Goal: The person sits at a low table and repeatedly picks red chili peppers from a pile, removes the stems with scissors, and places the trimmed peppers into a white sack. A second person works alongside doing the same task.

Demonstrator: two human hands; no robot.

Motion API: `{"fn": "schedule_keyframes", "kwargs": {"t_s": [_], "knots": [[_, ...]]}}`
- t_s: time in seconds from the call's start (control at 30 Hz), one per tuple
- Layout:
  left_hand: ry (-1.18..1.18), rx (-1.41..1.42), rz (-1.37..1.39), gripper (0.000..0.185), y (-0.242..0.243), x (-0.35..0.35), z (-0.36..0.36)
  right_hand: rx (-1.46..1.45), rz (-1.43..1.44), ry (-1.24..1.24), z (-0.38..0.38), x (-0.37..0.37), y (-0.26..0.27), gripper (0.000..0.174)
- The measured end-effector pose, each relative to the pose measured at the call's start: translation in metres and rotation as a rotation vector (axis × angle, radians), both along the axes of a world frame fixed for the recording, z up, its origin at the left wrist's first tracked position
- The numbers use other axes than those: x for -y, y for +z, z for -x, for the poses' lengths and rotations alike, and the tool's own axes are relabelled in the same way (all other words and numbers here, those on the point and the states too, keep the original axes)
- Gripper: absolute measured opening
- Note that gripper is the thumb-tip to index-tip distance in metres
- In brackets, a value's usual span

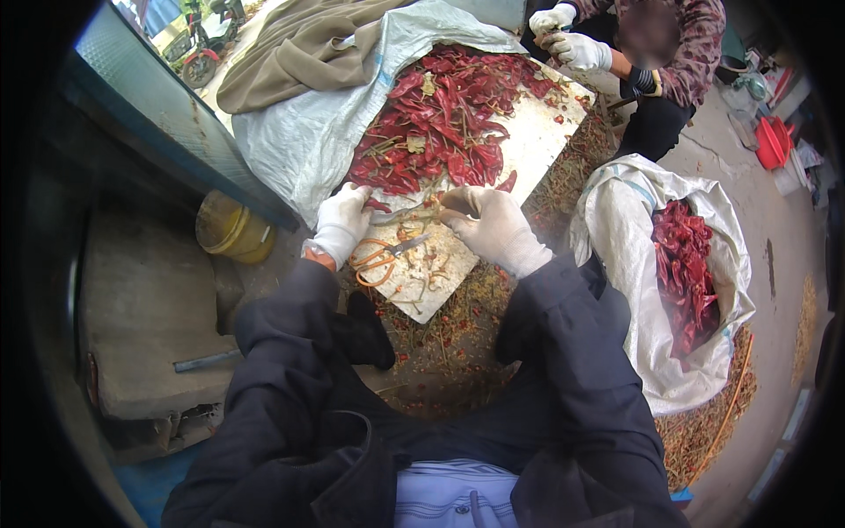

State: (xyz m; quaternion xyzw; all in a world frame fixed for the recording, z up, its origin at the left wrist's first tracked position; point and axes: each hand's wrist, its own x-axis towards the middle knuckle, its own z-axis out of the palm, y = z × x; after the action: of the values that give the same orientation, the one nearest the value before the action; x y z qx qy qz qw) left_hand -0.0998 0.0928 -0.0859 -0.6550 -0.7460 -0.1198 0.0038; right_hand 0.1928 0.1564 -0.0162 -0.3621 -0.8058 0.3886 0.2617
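Note:
My left hand [343, 219], in a white glove, is at the near left edge of a heap of dried red chili peppers [439, 132]. A single dried red chili pepper [377, 206] sticks out from its closed fingertips. My right hand [492, 228], gloved too, is bent over the board with thumb and fingers curled beside some pale stalks [432, 206]; whether it grips them is hidden. Between and below the hands, orange-handled scissors [389, 254] lie on the pale board [422, 303] among loose stem bits.
A white woven sack [610, 211] of dried chilies stands at right. Across the board, another person's gloved hands [574, 46] hold something small. A yellow bucket [236, 228] is at left, beside a metal-faced post [158, 99]. Stems and seeds litter the floor [455, 343].

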Motion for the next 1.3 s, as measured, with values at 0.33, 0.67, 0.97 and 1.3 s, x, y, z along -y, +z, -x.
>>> {"fn": "schedule_keyframes", "kwargs": {"t_s": [0.33,0.67,0.97,1.3], "knots": [[-0.196,-0.055,-0.322,0.031,0.068,0.013,-0.040,0.110,-0.062,0.040,0.020,0.003,-0.012,0.048],[-0.331,0.363,-0.365,0.038,0.097,0.031,-0.073,-0.100,0.059,0.145,0.038,0.013,-0.011,0.050],[-0.151,1.228,-0.473,0.035,0.114,0.041,-0.073,-0.442,0.745,0.033,0.033,0.010,0.004,0.038],[-0.258,1.203,-0.120,0.027,0.115,0.037,-0.068,-0.397,0.789,0.311,0.022,0.008,0.010,0.034]]}}
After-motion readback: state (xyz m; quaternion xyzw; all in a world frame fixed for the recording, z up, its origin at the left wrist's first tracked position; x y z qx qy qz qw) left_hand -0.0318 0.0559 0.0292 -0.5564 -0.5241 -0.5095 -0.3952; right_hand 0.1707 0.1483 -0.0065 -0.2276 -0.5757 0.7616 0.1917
